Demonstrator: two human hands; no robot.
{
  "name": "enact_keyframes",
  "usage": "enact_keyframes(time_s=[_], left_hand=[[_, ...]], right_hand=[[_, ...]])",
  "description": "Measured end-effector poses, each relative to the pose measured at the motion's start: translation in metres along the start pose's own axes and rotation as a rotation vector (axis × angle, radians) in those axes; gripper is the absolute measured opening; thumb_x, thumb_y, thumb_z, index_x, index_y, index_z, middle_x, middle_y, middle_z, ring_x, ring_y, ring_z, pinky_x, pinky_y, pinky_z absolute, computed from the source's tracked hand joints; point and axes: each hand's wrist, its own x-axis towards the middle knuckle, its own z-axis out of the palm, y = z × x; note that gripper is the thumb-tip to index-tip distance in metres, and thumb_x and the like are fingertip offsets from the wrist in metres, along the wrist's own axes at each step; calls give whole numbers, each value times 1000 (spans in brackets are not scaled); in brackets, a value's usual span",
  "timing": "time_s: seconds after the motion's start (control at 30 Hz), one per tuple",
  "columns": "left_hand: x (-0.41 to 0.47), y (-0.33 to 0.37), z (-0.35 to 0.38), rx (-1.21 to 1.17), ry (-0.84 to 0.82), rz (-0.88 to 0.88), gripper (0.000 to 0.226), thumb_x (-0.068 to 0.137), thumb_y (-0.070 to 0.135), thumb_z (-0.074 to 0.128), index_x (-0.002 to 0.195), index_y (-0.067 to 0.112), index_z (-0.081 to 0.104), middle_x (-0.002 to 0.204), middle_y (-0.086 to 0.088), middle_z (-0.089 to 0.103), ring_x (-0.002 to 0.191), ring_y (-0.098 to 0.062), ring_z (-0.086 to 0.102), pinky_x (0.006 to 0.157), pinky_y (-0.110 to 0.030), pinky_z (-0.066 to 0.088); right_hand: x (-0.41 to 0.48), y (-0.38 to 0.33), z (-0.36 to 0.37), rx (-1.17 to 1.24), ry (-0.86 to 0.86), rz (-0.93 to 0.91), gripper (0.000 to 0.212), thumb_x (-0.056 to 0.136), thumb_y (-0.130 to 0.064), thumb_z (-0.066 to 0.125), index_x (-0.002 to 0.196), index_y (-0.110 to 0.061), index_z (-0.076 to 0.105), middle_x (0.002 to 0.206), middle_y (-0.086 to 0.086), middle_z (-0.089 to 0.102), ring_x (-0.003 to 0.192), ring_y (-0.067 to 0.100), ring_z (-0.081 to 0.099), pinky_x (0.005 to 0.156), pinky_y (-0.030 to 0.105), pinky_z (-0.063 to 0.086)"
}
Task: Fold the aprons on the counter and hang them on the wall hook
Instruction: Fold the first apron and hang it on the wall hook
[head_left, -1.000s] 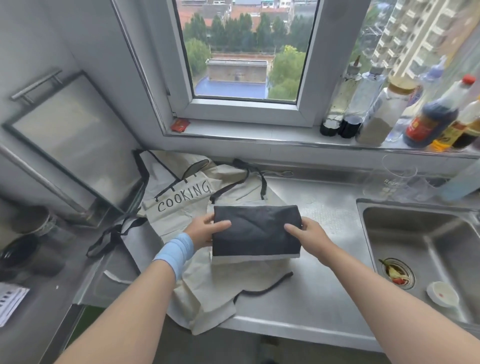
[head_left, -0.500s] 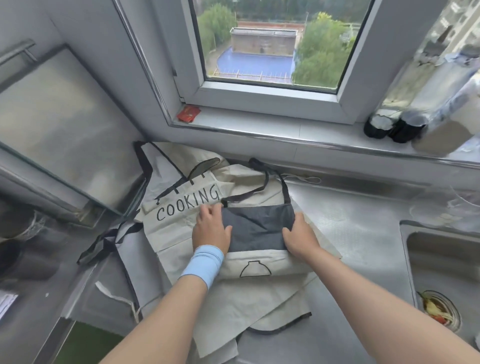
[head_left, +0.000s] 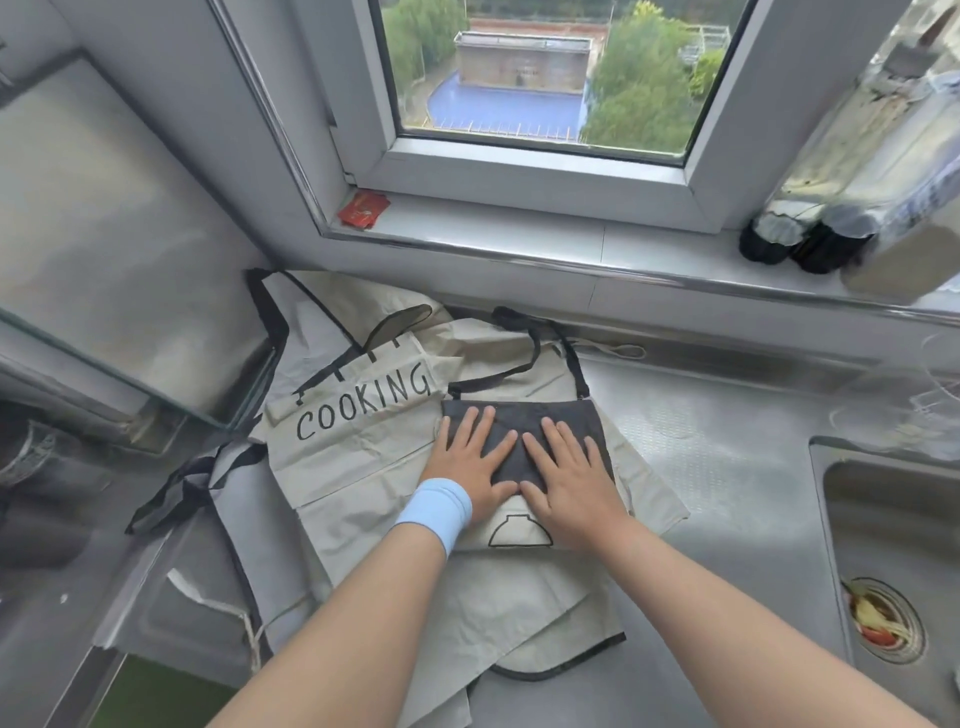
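The steel bench runs below a window. Spread across the bench lies the cream apron, printed COOKING, its dark straps trailing off its left edge. The sink is set into the bench well to the right of the cream apron. Dark bottles stand on the sill, behind and to the right of the cream apron. The folded dark apron lies on top of the cream apron, just right of the lettering. The left hand and right hand lie side by side on the folded dark apron, fingers straight and spread, pressing down and grasping nothing. A pale blue wristband circles the left wrist. A red packet lies on the sill behind the cream apron.
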Motion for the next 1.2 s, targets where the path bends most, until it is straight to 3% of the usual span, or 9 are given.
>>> enact_keyframes(time_s=[0.13,0.23,0.4,0.53,0.67,0.77,0.87,1.03,1.2], left_hand=[[-13,5,1,10,168,102,64,98,51,34,154,30,14,163,-3,-10,150,-22,-9,120,-48,-6],[-21,2,15,-17,61,85,68,95,60,28,154,37,4,161,-2,-18,149,-23,-16,118,-52,-9],[-15,-5,22,38,-65,17,74,91,70,22,150,42,-15,158,-4,-28,146,-25,-25,116,-55,-13],[-15,-4,10,68,12,44,76,90,70,32,152,42,0,162,-6,-13,149,-30,-10,117,-53,-10],[-27,-14,-1,-116,100,124,75,78,74,48,142,36,38,138,0,32,124,-23,30,110,-37,22],[-39,-26,-8,-361,-64,119,82,61,83,58,128,36,51,125,6,44,114,-17,41,103,-33,36],[-51,-34,-12,-501,-156,69,72,61,68,75,121,32,59,120,9,55,112,-13,53,99,-30,43],[-58,-37,-9,-1015,-84,-255,18,72,37,81,85,29,71,76,8,65,72,-10,59,62,-18,43],[-46,-32,-6,-1124,42,-414,30,77,48,74,70,22,62,66,6,60,66,-16,56,60,-26,41]], right_hand=[[2,4,7,-60,-33,23,85,81,-64,-1,158,-27,-1,165,3,-13,152,21,-14,120,46,-8],[0,4,7,-44,-36,19,83,84,-63,3,158,-26,-3,164,4,-16,151,22,-17,120,46,-9],[-25,20,-7,-118,100,-306,78,83,-67,44,150,-27,36,164,8,15,150,28,14,117,50,18],[-41,41,-22,-168,-1,-340,76,68,-63,56,133,-25,49,136,6,43,119,27,44,100,40,39],[-35,46,-31,-143,-77,-294,60,67,-37,53,125,-24,57,118,-1,51,104,21,50,85,32,48],[-33,40,-48,-42,-92,-161,27,70,-35,49,88,-27,68,89,-8,62,83,17,59,69,32,47],[-36,40,-65,271,-61,47,20,68,-33,48,54,-19,53,50,-4,50,51,10,43,51,29,34],[-37,49,-67,700,-8,330,12,71,-33,74,64,-23,71,65,-10,67,63,6,60,58,24,46],[-26,52,-54,938,169,475,20,75,-33,81,88,-24,70,93,-5,70,83,13,63,73,27,48]])
